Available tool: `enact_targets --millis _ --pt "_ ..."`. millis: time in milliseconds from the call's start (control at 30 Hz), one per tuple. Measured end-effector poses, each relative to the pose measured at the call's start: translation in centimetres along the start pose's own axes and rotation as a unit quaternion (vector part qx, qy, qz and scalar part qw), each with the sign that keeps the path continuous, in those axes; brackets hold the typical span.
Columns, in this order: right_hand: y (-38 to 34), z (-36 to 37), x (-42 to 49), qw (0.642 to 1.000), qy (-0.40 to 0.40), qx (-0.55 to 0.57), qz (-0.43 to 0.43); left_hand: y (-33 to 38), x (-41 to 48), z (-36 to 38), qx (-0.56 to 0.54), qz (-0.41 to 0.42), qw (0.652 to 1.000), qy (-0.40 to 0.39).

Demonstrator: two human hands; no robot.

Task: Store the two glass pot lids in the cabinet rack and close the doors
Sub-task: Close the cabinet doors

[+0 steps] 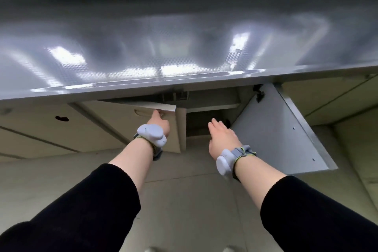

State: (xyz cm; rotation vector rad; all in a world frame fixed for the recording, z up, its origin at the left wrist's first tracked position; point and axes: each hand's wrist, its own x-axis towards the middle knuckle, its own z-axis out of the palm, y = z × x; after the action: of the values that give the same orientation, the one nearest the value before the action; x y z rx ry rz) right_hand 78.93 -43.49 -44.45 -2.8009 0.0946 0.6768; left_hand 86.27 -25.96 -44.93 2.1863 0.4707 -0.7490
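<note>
I look down past a steel counter at a base cabinet. Its left door [143, 122], beige, stands only slightly ajar, and my left hand [158, 124] rests against its front just below the recessed handle, fingers pointing up toward the top edge. The right door [272, 133] hangs wide open, showing its grey inner face. My right hand [222, 135] reaches, fingers spread and empty, into the dark cabinet opening [204, 120] between the doors. No glass lid or rack is visible; the interior is too dark to make out.
The shiny steel countertop [184, 43] overhangs the cabinet and fills the upper half of the view. Closed beige cabinet fronts [51, 127] run to the left and to the right [327, 100]. A pale tiled floor [194, 200] lies below my arms.
</note>
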Motion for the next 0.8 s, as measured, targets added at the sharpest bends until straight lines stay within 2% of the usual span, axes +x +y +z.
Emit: enact_targets --millis 100,200,433,567,700,800 --pt "3.9 -0.6 -1.3 0.999 0.018 0.017 0.042 2.3 -3.1 3.7 0.004 -0.023 0.997 0.073" --pt "8.7 -1.6 -3.1 0.994 0.052 0.022 0.091 4.2 -7.0 8.5 -0.037 -0.033 0.995 0.090" --pt "18.2 -2.8 -5.5 0.974 0.115 0.038 0.190 6.0 -9.8 16.0 0.002 0.007 0.999 -0.037" --pt "22.1 -2.5 -7.1 0.963 0.117 0.084 0.227 7.9 -12.0 19.4 -0.030 0.019 0.997 -0.068" --pt "24.5 -2.5 -8.6 0.960 0.059 0.127 0.243 9.2 -14.4 22.8 -0.049 0.032 0.994 -0.091" --pt "24.8 -2.4 -9.0 0.965 0.032 0.144 0.219 9.4 -15.3 24.0 -0.059 0.046 0.991 -0.112"
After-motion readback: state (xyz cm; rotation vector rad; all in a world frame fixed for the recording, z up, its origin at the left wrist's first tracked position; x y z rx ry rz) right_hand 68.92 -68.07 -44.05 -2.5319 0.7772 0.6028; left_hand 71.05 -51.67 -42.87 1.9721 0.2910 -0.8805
